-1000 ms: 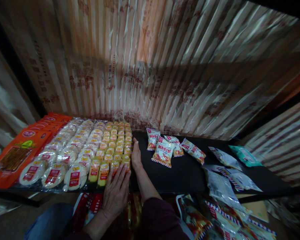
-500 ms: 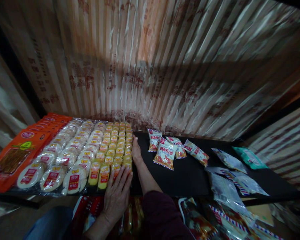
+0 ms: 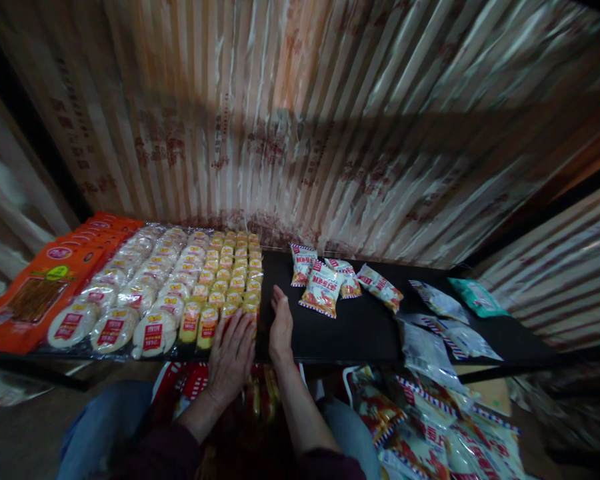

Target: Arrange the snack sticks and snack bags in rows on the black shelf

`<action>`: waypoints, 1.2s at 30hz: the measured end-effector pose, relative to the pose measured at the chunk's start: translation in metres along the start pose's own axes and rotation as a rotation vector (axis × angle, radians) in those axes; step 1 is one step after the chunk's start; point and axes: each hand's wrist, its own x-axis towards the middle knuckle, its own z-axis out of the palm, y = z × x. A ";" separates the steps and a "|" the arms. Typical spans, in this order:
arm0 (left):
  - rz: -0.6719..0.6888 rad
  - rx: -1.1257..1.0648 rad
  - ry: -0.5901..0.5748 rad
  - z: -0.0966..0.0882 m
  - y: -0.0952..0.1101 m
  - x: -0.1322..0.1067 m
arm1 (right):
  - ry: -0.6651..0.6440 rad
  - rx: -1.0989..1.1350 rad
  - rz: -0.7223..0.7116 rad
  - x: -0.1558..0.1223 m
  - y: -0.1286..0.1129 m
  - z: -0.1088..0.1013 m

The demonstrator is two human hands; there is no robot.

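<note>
My left hand (image 3: pixel 231 357) lies with fingers stretched out against the front of the small yellow snack packets (image 3: pixel 227 273), covering part of the front row. These packets stand in tight rows on the black shelf (image 3: pixel 350 340). Just to their right, my right hand (image 3: pixel 281 333) is held upright with its palm turned left and fingers extended, a small gap apart from the rows. It holds nothing. Left of the yellow packets are rows of round rice crackers (image 3: pixel 154 330) in clear wrappers. Beyond those, flat orange snack bags (image 3: pixel 45 287) overlap at the shelf's left end.
Several red-white-and-blue edged packets (image 3: pixel 321 290) lie loose right of my hands. Further right are face-down silvery packets (image 3: pixel 433 350) and a green packet (image 3: pixel 477 297). Below the shelf are a red basket (image 3: pixel 197 380) and a heap of packets (image 3: pixel 425 433). Corrugated sheeting (image 3: pixel 300 133) stands behind.
My right hand has drawn back toward me and come away from the side of the yellow packets. My left hand stays at their front. The view has shifted slightly.
</note>
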 end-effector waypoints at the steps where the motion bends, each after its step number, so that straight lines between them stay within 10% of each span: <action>1: -0.007 0.003 0.013 0.001 0.000 -0.001 | 0.016 -0.024 -0.008 -0.013 -0.002 -0.004; 17: 0.010 -0.053 -0.041 0.002 -0.004 -0.031 | -0.152 -0.576 -0.187 -0.063 -0.009 -0.019; 26: 0.123 -0.122 -0.108 -0.017 0.011 -0.064 | 0.047 -0.405 -0.203 -0.096 -0.005 -0.034; 28: 0.143 -0.194 -0.222 -0.019 0.018 -0.084 | -0.026 -0.394 -0.167 -0.118 0.003 -0.041; 33: -0.323 -0.098 -1.041 -0.025 0.021 -0.133 | -0.310 -0.637 0.156 -0.160 0.049 -0.052; 36: -0.400 -0.072 -1.300 -0.031 0.014 -0.148 | -0.593 -0.961 0.351 -0.172 0.071 -0.056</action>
